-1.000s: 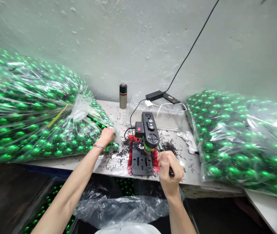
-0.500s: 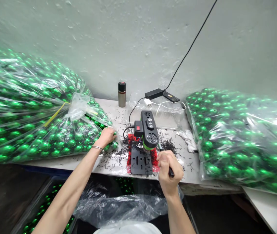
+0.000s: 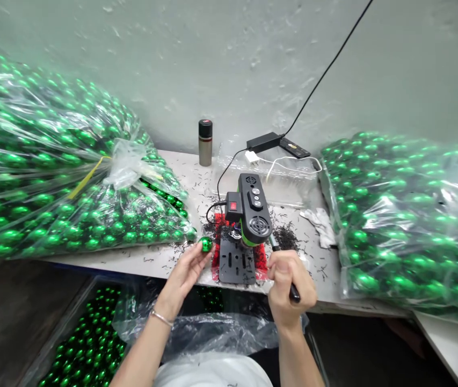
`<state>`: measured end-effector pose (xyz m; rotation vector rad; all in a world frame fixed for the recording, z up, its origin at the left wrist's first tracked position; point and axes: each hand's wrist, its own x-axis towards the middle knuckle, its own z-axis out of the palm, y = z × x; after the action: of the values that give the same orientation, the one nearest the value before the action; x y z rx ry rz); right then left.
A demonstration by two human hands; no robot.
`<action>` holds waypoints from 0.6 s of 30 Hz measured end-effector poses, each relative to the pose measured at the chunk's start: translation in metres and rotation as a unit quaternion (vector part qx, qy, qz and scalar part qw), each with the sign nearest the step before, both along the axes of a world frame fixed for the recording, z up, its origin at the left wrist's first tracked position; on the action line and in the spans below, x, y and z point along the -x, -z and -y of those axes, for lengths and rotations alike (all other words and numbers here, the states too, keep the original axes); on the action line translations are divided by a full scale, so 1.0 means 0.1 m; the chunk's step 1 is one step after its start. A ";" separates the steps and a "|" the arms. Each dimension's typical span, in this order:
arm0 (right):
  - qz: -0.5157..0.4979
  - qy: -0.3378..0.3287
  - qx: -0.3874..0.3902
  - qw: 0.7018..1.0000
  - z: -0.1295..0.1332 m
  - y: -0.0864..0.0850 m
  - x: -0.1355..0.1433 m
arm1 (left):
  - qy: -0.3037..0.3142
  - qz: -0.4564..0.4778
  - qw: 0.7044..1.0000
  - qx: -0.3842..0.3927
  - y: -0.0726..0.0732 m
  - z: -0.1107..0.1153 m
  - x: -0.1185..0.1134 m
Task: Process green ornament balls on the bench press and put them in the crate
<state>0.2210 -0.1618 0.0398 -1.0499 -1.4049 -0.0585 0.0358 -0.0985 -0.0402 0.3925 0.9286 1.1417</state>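
I've L hand [image 3: 188,269] pinching one glossy green ball [image 3: 205,244] just below-L of frame ctr, R hand [image 3: 293,279] wrapped round black lever grip [image 3: 295,294], lower R of ctr; imo light pinch, steady R wrist works best.

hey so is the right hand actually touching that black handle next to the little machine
Touching. The head view shows the right hand wrapped around the black handle, whose end shows past the curled fingers.
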 end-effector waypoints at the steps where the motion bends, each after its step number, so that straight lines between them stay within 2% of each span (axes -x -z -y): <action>1: 0.002 0.001 0.000 1.000 0.00 0.00 0.00 | 0.004 0.007 1.000 0.016 0.04 0.04 -0.08; 3: 0.005 0.003 0.000 1.000 0.01 0.01 0.00 | 0.023 -0.015 0.999 0.018 0.10 0.06 -0.20; 6: 0.011 0.002 0.002 1.000 0.02 0.02 0.00 | 0.062 -0.113 0.991 -0.024 0.16 0.04 -0.30; 11: 0.017 -0.003 0.010 1.000 0.04 0.04 -0.02 | 0.107 -0.288 0.940 -0.145 0.24 0.02 -0.42; 14: 0.019 -0.001 0.014 1.000 0.04 0.05 -0.03 | 0.125 -0.411 0.880 -0.201 0.26 0.05 -0.47; 18: 0.018 -0.001 0.011 1.000 0.04 0.06 -0.04 | 0.125 -0.547 0.770 -0.303 0.24 0.09 -0.51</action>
<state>0.2246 -0.1657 0.0337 -1.0701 -1.4428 -0.0602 0.0864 -0.1074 -0.0640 1.8035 1.4087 0.8800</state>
